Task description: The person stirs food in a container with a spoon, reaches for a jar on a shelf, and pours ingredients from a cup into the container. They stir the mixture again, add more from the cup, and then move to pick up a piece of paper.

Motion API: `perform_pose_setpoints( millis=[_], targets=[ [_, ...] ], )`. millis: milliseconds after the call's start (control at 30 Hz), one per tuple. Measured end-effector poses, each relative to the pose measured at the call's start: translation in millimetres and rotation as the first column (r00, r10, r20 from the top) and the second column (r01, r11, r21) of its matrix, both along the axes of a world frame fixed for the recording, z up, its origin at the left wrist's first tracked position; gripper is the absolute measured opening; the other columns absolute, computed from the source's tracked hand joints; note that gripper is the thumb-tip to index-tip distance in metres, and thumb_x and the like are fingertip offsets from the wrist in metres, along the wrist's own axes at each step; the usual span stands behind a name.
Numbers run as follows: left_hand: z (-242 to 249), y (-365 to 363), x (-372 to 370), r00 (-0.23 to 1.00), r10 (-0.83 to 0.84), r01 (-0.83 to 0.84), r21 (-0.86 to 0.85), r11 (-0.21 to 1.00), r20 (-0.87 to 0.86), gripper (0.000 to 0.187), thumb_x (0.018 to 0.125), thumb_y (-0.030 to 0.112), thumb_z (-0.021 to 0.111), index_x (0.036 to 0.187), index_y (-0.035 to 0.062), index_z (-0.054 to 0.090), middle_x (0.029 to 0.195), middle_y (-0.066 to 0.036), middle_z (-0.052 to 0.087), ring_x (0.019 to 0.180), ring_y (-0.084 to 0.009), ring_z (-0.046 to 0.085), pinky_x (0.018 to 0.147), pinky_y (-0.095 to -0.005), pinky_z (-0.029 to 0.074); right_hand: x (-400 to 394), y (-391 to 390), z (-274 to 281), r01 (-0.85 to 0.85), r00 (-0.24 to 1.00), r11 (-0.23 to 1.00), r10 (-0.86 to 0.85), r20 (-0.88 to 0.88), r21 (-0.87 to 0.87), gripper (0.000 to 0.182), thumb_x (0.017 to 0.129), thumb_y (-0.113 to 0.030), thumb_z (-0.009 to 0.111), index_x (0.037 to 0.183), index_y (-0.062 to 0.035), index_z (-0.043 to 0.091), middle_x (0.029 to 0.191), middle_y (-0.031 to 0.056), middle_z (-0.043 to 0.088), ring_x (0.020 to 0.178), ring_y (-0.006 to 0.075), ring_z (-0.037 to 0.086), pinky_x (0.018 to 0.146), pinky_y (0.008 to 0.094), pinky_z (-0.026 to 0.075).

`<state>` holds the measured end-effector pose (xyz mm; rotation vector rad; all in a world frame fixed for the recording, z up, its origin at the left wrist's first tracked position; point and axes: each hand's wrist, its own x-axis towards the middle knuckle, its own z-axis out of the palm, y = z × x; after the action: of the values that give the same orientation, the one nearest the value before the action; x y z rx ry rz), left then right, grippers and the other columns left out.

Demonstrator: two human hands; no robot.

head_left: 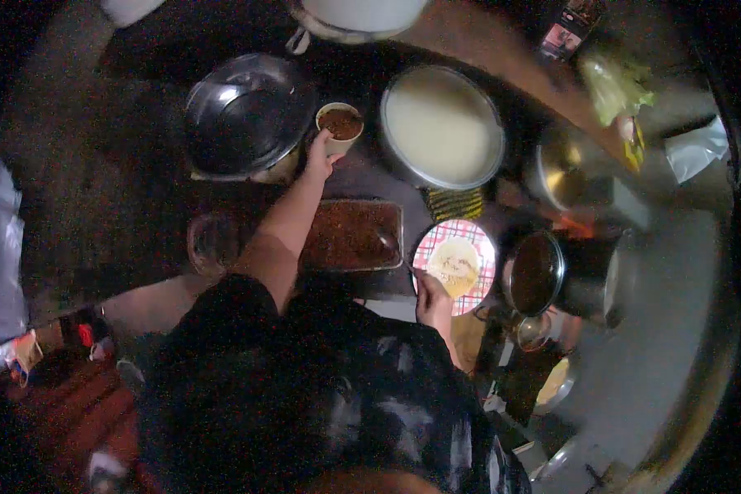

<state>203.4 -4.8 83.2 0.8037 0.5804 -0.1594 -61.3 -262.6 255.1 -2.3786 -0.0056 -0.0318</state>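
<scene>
My left hand (324, 155) is wrapped round the side of a pale cup (343, 148). Brown, crumbly or powdery stuff fills the cup almost to its rim. Lower right, my right hand (434, 301) closes on the near edge of a red-and-white checked plate (487, 262). On that plate lies a pale yellowish round mass (457, 257) with brown specks; its kind I cannot make out. A rectangular dish (403, 239) with a brown, even surface lies between my arms, partly behind my left forearm. Beyond the plate stands a large round pot of whitish liquid (443, 128).
A wide metal basin (210, 123) sits at the left, a clear bowl (210, 244) below it. A striped cloth (455, 203) lies under the pot's near edge. At the right are a shiny pot (556, 169) and a dark round pan (533, 276). Leafy greens (613, 86) lie farther back.
</scene>
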Motion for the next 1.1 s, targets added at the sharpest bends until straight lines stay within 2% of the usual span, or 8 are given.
perform_pose_setpoints(
  millis=[400,600,733,767,933,1000,1033,1100],
  targets=[
    [-44,7,110,0.989,0.031,-0.030,-0.008,1.000,0.143,0.054,0.074,0.030,0.058,0.114,0.0037,0.034,0.112,-0.013,0.041,0.102,-0.0261,0.042,0.072,-0.0371,0.046,4,12,-55,-0.023,0.997,0.895,-0.011,-0.072,-0.446,0.025,0.070,-0.005,0.047,0.093,-0.0091,0.055,0.073,0.0142,0.048,0.070,0.0311,0.050,0.056,0.0397,0.042],
    [21,0,49,0.995,0.059,-0.029,0.324,0.946,-0.082,0.061,0.070,0.039,0.061,0.115,0.0047,0.039,0.103,-0.013,0.050,0.097,-0.0248,0.047,0.070,-0.0382,0.047,68,36,-29,-0.274,0.961,0.752,0.235,-0.145,-0.600,0.025,0.072,-0.007,0.042,0.093,-0.0049,0.055,0.086,0.0163,0.050,0.075,0.0280,0.052,0.061,0.0348,0.046],
    [37,20,-31,0.954,-0.298,0.231,0.666,0.710,-0.013,0.064,0.073,0.035,0.057,0.121,0.0021,0.030,0.117,-0.015,0.039,0.107,-0.0251,0.040,0.083,-0.0342,0.039,88,22,-41,-0.351,0.936,0.632,0.242,-0.254,-0.691,0.017,0.070,-0.011,0.046,0.080,-0.0038,0.058,0.090,0.0164,0.052,0.076,0.0266,0.054,0.056,0.0355,0.047],
    [38,32,-54,0.920,-0.391,0.199,0.828,0.524,0.027,0.060,0.074,0.035,0.056,0.118,0.0009,0.034,0.113,-0.014,0.044,0.103,-0.0239,0.043,0.084,-0.0320,0.037,87,17,-50,-0.356,0.935,0.632,0.247,-0.256,-0.689,0.017,0.070,-0.011,0.046,0.080,-0.0038,0.058,0.090,0.0164,0.052,0.076,0.0266,0.054,0.056,0.0355,0.047],
    [14,84,-175,0.922,-0.315,0.002,0.814,0.581,0.223,0.037,0.077,0.017,0.055,0.107,-0.0010,0.044,0.097,-0.010,0.052,0.091,-0.0188,0.049,0.079,-0.0268,0.037,77,-3,-106,-0.305,0.933,0.768,0.124,-0.337,-0.563,0.017,0.071,-0.014,0.045,0.072,-0.0017,0.058,0.073,0.0181,0.057,0.068,0.0308,0.057,0.059,0.0398,0.046],
    [4,97,-215,0.894,-0.346,-0.167,0.928,0.334,0.285,0.029,0.078,0.010,0.053,0.104,-0.0007,0.046,0.094,-0.010,0.052,0.090,-0.0166,0.048,0.078,-0.0266,0.038,71,-5,-118,-0.254,0.931,0.850,0.086,-0.354,-0.462,0.020,0.072,-0.015,0.045,0.073,-0.0001,0.059,0.076,0.0210,0.056,0.070,0.0339,0.056,0.062,0.0419,0.045],
    [24,97,-230,0.899,-0.337,-0.163,0.928,0.334,0.279,0.029,0.078,0.010,0.053,0.104,-0.0007,0.046,0.094,-0.010,0.052,0.090,-0.0166,0.048,0.078,-0.0266,0.038,64,-1,-119,-0.289,0.922,0.835,0.112,-0.371,-0.467,0.020,0.073,-0.014,0.045,0.073,0.0009,0.058,0.076,0.0217,0.056,0.070,0.0342,0.056,0.061,0.0424,0.045],
    [61,101,-247,0.996,0.086,-0.082,0.169,0.982,-0.016,0.025,0.079,0.009,0.051,0.103,0.0010,0.047,0.094,-0.010,0.051,0.090,-0.0161,0.048,0.078,-0.0268,0.038,56,5,-115,-0.334,0.910,0.815,0.148,-0.386,-0.474,0.020,0.073,-0.013,0.045,0.072,0.0019,0.058,0.076,0.0224,0.056,0.070,0.0345,0.056,0.060,0.0430,0.045]
  ],
)
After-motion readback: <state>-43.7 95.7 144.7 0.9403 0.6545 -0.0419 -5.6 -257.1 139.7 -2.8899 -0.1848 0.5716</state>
